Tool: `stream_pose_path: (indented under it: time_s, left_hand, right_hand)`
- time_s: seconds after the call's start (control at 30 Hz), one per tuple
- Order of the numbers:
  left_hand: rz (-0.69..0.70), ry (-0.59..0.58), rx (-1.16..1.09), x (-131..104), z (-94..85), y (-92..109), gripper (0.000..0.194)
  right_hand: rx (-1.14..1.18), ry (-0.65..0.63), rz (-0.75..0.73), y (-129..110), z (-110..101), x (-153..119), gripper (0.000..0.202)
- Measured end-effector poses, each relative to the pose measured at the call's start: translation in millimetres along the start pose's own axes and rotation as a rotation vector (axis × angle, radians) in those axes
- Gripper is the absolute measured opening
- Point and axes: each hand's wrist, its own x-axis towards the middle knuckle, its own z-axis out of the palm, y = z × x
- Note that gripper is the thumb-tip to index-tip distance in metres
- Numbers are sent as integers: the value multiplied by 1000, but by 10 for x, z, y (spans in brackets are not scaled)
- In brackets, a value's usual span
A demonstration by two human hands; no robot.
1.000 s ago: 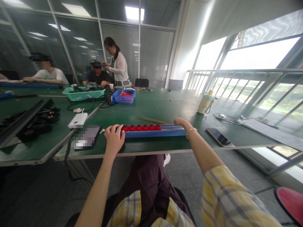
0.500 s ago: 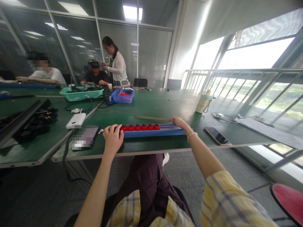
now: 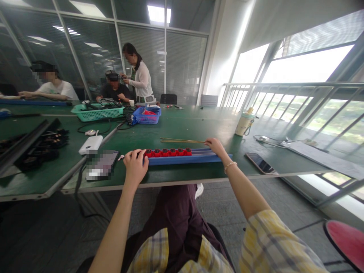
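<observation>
A long blue channel [image 3: 182, 160] lies lengthwise in front of me near the table's edge. Several red blocks with dark tops [image 3: 165, 152] sit in a row along its left and middle part, while its right part shows bare grooves. My left hand [image 3: 135, 163] is wrapped round the channel's left end, its fingertips against the leftmost red block. Beyond the channel, thin brass-coloured rods [image 3: 182, 141] lie roughly parallel to it. My right hand [image 3: 215, 147] reaches across the channel's right end with its fingers closed on the rods' right ends.
Left of the channel are a phone [image 3: 104, 165], a white power bank [image 3: 91, 145] and cables. Farther back stand a green basket [image 3: 98, 115] and a blue basket [image 3: 148, 119]. A bottle [image 3: 243, 124] and another phone [image 3: 260, 163] are at right. Several people work across the table.
Both of my hands keep almost the same places, and the channel, red blocks and rods look unmoved. Across the table, the seated person in black has raised a hand slightly.
</observation>
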Motion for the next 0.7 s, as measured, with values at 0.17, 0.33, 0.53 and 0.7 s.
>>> stream_pose_path:
  time_s: [0.17, 0.33, 0.53, 0.7]
  left_hand:
    - [-2, 2, -1, -2, -21, -5, 40]
    - [10, 10, 0, -8, -29, -29, 40]
    - [13, 9, -1, -9, -22, -20, 39]
    - [-5, -5, -15, -6, -32, -1, 39]
  right_hand:
    - [-58, 141, -74, -79, -50, -131, 33]
    - [-128, 357, -14, -113, -21, -342, 36]
    - [-140, 482, -27, -201, 88, -692, 36]
    - [-71, 524, -13, -310, 155, -898, 36]
